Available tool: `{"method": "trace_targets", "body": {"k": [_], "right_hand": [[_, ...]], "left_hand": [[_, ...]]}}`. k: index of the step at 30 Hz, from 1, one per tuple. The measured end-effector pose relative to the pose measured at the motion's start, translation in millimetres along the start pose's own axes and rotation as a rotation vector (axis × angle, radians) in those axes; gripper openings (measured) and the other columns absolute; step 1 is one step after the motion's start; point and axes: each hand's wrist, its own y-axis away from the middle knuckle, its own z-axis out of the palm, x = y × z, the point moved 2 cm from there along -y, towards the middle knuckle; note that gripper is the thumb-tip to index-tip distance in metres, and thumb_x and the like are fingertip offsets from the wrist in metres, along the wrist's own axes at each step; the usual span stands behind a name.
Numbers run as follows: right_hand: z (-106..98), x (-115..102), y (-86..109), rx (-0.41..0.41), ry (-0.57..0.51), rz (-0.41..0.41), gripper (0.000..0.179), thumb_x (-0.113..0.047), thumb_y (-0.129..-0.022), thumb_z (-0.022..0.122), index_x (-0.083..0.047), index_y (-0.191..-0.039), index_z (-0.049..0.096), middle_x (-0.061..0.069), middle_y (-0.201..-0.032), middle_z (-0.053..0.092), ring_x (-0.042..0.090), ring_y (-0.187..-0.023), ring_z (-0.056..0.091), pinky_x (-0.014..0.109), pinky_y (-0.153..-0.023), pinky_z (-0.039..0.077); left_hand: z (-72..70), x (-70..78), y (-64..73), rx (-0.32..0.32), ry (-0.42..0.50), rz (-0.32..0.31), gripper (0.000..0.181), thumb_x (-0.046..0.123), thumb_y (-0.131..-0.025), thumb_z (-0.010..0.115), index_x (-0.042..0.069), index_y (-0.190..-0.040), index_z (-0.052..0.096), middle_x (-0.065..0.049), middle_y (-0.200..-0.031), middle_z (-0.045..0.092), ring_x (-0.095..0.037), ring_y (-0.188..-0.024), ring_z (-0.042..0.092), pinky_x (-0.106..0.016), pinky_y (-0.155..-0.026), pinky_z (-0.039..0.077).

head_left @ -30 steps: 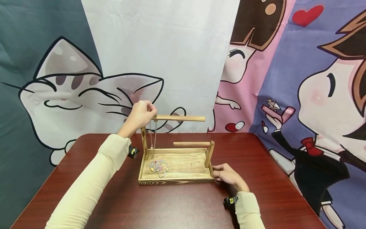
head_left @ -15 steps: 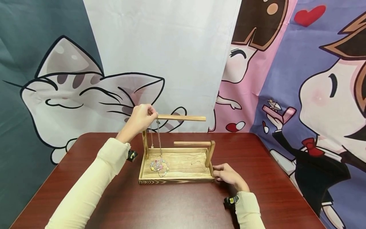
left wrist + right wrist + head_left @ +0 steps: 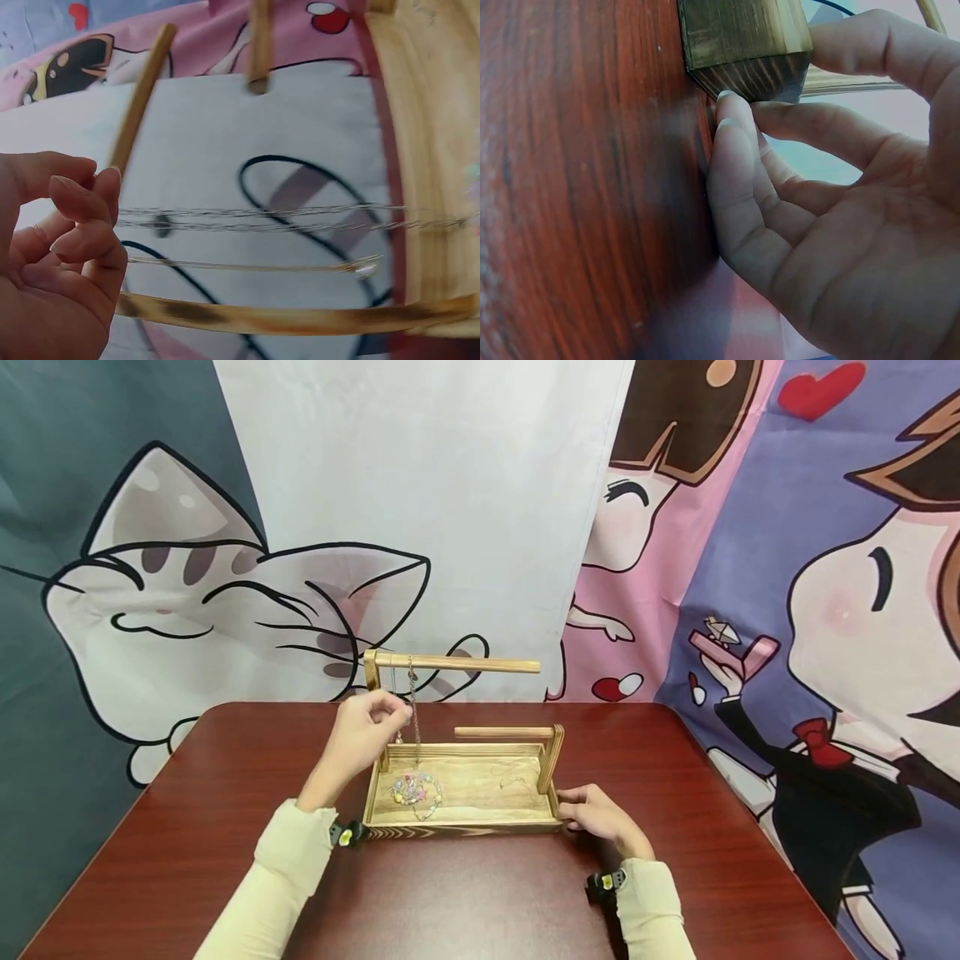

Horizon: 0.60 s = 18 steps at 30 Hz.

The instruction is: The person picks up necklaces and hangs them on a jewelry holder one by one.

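Observation:
A wooden jewelry stand (image 3: 465,829), a tray with two bars above it, sits on the table. From its upper bar (image 3: 480,665) hang a long silver necklace (image 3: 417,739) and a thinner pendant necklace (image 3: 398,737). My left hand (image 3: 363,731) is below that bar's left end, fingers loosely curled, fingertips overlapping the chains in the head view. In the left wrist view nothing shows between the fingers of this hand (image 3: 67,247); the chains (image 3: 300,217) run on behind it. My right hand (image 3: 597,816) grips the tray's right front corner (image 3: 750,71) between thumb and fingers.
Beaded bracelets (image 3: 411,789) lie in the tray's left part, and a thin chain (image 3: 517,783) at its right. The shorter lower bar (image 3: 502,732) stands on the right. A reddish-brown table (image 3: 465,902) surrounds the stand; a cartoon-printed cloth (image 3: 487,510) hangs behind.
My left hand has come down from the upper bar, leaving the silver necklace hanging there and the bar's left end uncovered. The right hand has stayed at the tray corner.

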Motion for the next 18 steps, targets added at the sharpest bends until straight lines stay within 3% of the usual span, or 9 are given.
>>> {"method": "trace_targets", "body": {"k": [5,9,12,18], "right_hand": [[-0.2,-1.7,-2.8,0.005,0.019,-0.007,0.047,-0.006,-0.078,0.058,0.013,-0.121,0.051,0.026,-0.126,0.049,0.01,-0.08,0.058,0.032,-0.069,0.053],[-0.2,-3.7,-4.1,0.006,0.027,-0.01,0.047,-0.005,-0.078,0.057,0.013,-0.121,0.051,0.027,-0.128,0.047,0.012,-0.081,0.059,0.033,-0.069,0.053],[0.4,-7.9,-2.0,0.012,0.025,-0.002,0.046,-0.005,-0.079,0.057,0.013,-0.121,0.051,0.027,-0.128,0.048,0.012,-0.08,0.059,0.033,-0.069,0.053],[-0.1,-9.6,2.8,0.018,0.009,0.011,0.041,-0.003,-0.08,0.057,0.012,-0.118,0.054,0.025,-0.123,0.052,0.013,-0.073,0.057,0.033,-0.066,0.051]], "left_hand": [[16.8,-27.4,23.6,0.03,0.024,-0.091,0.009,0.015,-0.081,0.066,0.007,-0.077,0.067,-0.003,-0.059,0.058,-0.007,-0.044,0.041,-0.025,-0.044,0.036],[29.3,-48.5,38.8,0.071,-0.016,-0.195,0.005,0.01,-0.077,0.066,0.008,-0.073,0.068,-0.003,-0.063,0.063,-0.007,-0.047,0.043,-0.024,-0.048,0.037],[38.9,-61.9,45.6,0.056,-0.064,-0.257,0.006,0.009,-0.076,0.065,0.011,-0.071,0.067,-0.002,-0.061,0.062,-0.009,-0.047,0.045,-0.025,-0.049,0.039],[55.1,-76.0,52.2,-0.029,-0.212,-0.217,0.012,0.004,-0.072,0.061,0.014,-0.065,0.063,0.005,-0.057,0.057,-0.009,-0.052,0.049,-0.025,-0.052,0.041]]}}
